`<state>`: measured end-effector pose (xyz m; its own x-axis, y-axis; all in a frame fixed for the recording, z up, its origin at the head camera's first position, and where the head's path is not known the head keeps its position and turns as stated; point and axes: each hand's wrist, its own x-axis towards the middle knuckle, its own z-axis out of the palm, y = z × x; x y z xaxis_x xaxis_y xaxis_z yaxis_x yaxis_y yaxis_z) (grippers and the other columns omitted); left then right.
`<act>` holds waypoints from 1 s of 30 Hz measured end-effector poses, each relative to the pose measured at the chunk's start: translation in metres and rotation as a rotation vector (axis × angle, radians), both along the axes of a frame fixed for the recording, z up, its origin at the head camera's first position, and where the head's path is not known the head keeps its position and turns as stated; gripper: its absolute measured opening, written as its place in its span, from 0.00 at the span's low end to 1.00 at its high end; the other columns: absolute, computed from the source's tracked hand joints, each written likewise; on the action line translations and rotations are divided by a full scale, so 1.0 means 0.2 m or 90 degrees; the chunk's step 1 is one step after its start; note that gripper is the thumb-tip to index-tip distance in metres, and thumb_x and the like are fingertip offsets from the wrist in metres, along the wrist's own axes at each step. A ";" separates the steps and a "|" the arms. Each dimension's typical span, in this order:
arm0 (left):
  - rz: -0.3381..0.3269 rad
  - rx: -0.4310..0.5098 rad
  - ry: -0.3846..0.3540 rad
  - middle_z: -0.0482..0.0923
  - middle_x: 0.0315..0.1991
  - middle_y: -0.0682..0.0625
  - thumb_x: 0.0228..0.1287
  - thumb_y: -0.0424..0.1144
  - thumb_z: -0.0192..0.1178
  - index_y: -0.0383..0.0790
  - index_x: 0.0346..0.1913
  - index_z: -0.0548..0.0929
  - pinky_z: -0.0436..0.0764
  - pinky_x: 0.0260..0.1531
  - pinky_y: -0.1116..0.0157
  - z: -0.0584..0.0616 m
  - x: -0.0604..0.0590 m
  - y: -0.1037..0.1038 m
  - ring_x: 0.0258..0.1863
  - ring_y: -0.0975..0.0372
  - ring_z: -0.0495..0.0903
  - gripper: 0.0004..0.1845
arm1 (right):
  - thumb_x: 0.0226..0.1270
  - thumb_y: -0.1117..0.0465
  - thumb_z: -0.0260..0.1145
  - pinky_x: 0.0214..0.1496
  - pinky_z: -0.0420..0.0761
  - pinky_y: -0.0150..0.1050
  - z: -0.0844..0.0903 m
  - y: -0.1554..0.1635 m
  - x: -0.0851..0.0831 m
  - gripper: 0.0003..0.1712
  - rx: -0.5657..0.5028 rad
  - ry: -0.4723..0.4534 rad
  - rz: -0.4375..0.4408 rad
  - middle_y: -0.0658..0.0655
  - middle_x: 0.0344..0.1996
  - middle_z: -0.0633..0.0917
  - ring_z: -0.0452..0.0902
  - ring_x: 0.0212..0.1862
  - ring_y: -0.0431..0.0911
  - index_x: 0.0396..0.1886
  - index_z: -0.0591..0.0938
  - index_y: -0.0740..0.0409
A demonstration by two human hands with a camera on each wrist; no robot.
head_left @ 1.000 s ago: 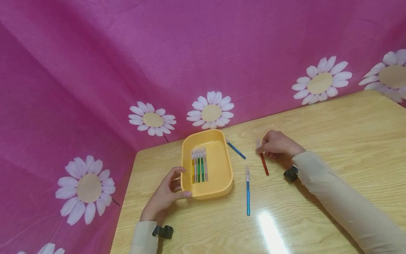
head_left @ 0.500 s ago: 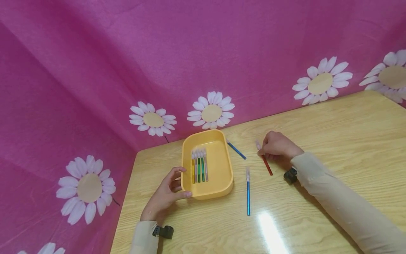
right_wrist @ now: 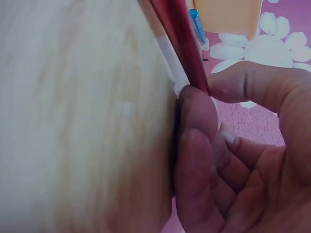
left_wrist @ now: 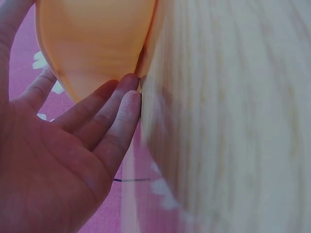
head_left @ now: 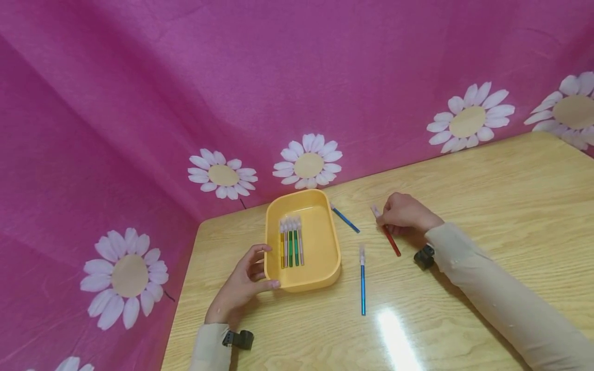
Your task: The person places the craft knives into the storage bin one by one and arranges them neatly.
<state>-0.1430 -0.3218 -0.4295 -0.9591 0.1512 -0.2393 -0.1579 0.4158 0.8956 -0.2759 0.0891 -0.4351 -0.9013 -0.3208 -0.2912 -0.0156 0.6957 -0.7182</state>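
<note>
A yellow tray (head_left: 329, 268) sits on the wooden table (head_left: 464, 288) with several coloured pens (head_left: 291, 242) laid side by side inside. My left hand (head_left: 246, 281) holds the tray's near left corner, thumb on the rim and fingers against its outer wall (left_wrist: 92, 53). My right hand (head_left: 403, 214) pinches a red pen (head_left: 389, 237) near its clear-capped end, the pen (right_wrist: 180, 39) slanting down to the table. Two blue pens lie loose: one (head_left: 363, 281) in front of the tray's right side, another (head_left: 344, 218) by its far right corner.
A pink cloth with white daisies (head_left: 308, 161) hangs behind and to the left of the table. The table's left edge (head_left: 183, 293) runs close to my left wrist. A bright glare spot (head_left: 394, 335) lies on the near tabletop.
The red pen in my right hand has swung, its lower end moving right and its capped end left. My left hand and the tray stay put.
</note>
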 end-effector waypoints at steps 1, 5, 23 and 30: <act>-0.001 -0.001 0.002 0.72 0.74 0.44 0.56 0.37 0.79 0.55 0.69 0.70 0.77 0.67 0.48 0.00 0.00 0.00 0.61 0.51 0.81 0.40 | 0.63 0.58 0.69 0.26 0.75 0.35 0.00 0.00 0.00 0.13 -0.006 0.000 -0.002 0.49 0.15 0.81 0.76 0.21 0.41 0.19 0.83 0.58; -0.007 -0.001 0.012 0.72 0.73 0.43 0.55 0.35 0.79 0.53 0.69 0.69 0.79 0.65 0.49 0.00 0.00 0.00 0.62 0.50 0.81 0.41 | 0.65 0.59 0.67 0.27 0.78 0.36 0.01 0.01 0.00 0.13 -0.033 -0.005 -0.007 0.49 0.15 0.80 0.76 0.21 0.42 0.21 0.83 0.59; -0.012 -0.001 0.007 0.72 0.73 0.43 0.56 0.36 0.79 0.53 0.70 0.69 0.81 0.64 0.52 -0.01 0.00 -0.01 0.62 0.51 0.81 0.41 | 0.66 0.61 0.66 0.29 0.80 0.35 0.04 0.02 -0.02 0.11 -0.110 -0.037 -0.015 0.49 0.17 0.83 0.76 0.23 0.40 0.25 0.83 0.62; -0.001 -0.008 0.000 0.72 0.74 0.44 0.56 0.39 0.80 0.55 0.69 0.70 0.78 0.66 0.48 0.00 0.00 0.00 0.61 0.52 0.81 0.40 | 0.67 0.61 0.66 0.28 0.79 0.34 0.06 0.03 -0.02 0.12 -0.134 -0.053 -0.024 0.48 0.17 0.81 0.75 0.22 0.39 0.25 0.82 0.61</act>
<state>-0.1432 -0.3218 -0.4290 -0.9589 0.1502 -0.2407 -0.1566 0.4275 0.8904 -0.2794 0.0942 -0.4239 -0.8895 -0.3492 -0.2947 0.0723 0.5294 -0.8453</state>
